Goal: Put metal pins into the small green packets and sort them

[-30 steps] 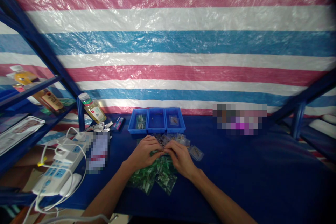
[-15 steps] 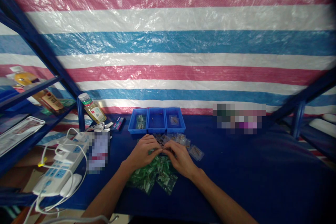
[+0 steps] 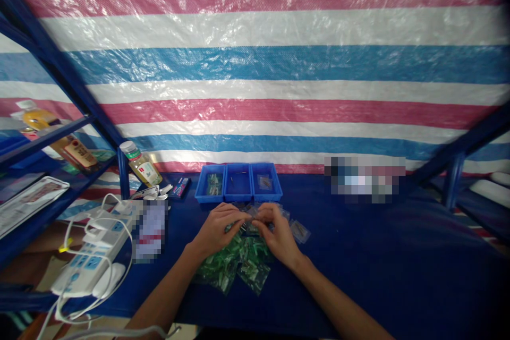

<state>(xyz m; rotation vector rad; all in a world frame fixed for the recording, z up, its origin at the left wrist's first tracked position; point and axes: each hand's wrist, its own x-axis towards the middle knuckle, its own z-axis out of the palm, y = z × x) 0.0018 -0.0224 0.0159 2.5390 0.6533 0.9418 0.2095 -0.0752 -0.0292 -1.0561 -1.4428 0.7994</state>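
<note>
My left hand [image 3: 221, 228] and my right hand [image 3: 275, 235] meet over the middle of the table, fingertips pinched close together. Whatever lies between them is too small and too covered to name. Below my hands is a heap of small clear bags with green contents [image 3: 223, 271]. Behind my fingers, partly hidden, lie several clear bags with small dark or brownish pieces. One such clear bag [image 3: 299, 231] rests flat to the right of my right hand. Beyond stand three joined blue trays: the left tray [image 3: 202, 186] holds bags, the middle tray [image 3: 238, 191] a thin metallic piece, the right tray [image 3: 274, 183] a bag.
A white power strip [image 3: 82, 271] with looping cables lies at the left, beside a blurred-out item [image 3: 150, 234]. A drink bottle [image 3: 141, 164] and a small blue box [image 3: 181, 188] stand behind. Blue frame posts flank the table [image 3: 358, 260]; a striped sheet [image 3: 279, 64] hangs behind.
The fingers of my right hand have lifted and curled slightly, and its fingertips have shifted a little to the right. My left hand stays nearly in place. Trays and bags look unmoved.
</note>
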